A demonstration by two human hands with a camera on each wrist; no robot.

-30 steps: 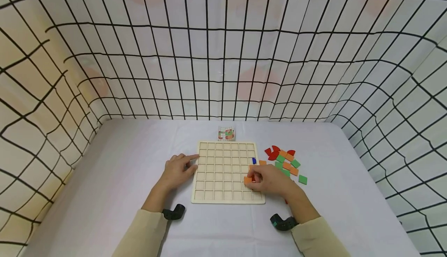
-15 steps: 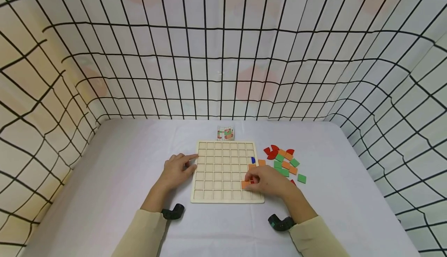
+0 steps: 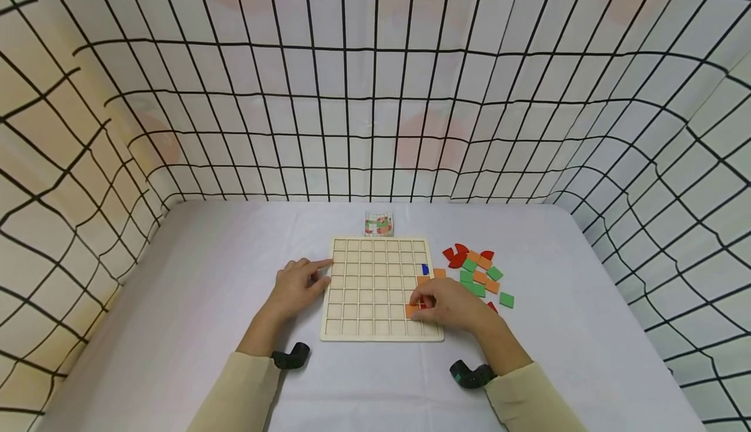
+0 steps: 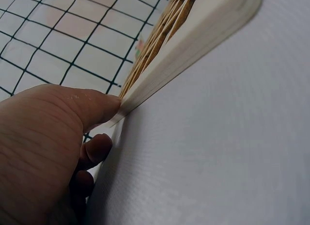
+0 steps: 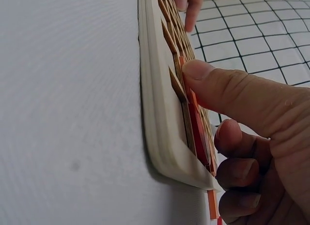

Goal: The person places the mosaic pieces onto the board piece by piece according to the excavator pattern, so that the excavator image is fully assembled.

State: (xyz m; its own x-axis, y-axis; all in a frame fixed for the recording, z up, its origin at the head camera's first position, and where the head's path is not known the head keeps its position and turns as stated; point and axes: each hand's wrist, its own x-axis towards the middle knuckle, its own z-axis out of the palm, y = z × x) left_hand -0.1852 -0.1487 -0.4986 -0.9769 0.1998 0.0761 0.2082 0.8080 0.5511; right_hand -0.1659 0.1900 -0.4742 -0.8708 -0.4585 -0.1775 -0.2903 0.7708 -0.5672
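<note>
A pale wooden grid board [image 3: 364, 282] lies flat on the white cloth. My left hand [image 3: 297, 288] rests at its left edge with fingertips touching the rim; the left wrist view shows the thumb [image 4: 94, 106] against that edge. Over the lower right cells, my right hand [image 3: 448, 303] holds an orange square tile [image 3: 410, 311] between thumb and forefinger, seated low in a cell. In the right wrist view the thumb [image 5: 198, 70] presses on it. A red piece [image 5: 197, 133] lies in the neighbouring cell, partly hidden by the hand. Farther up are an orange tile [image 3: 423, 281] and a blue piece [image 3: 425, 269].
Loose green tiles [image 3: 507, 300], orange tiles [image 3: 491, 286] and red rounded pieces [image 3: 457, 260] lie scattered right of the board. One orange tile [image 3: 439, 273] is beside its right edge. A small pattern card [image 3: 378, 224] stands behind it. Black netting [image 3: 375, 100] surrounds the table.
The right hand has brought the orange tile slightly toward the front and down into a cell, then stayed there. The left hand has kept its place at the board's edge.
</note>
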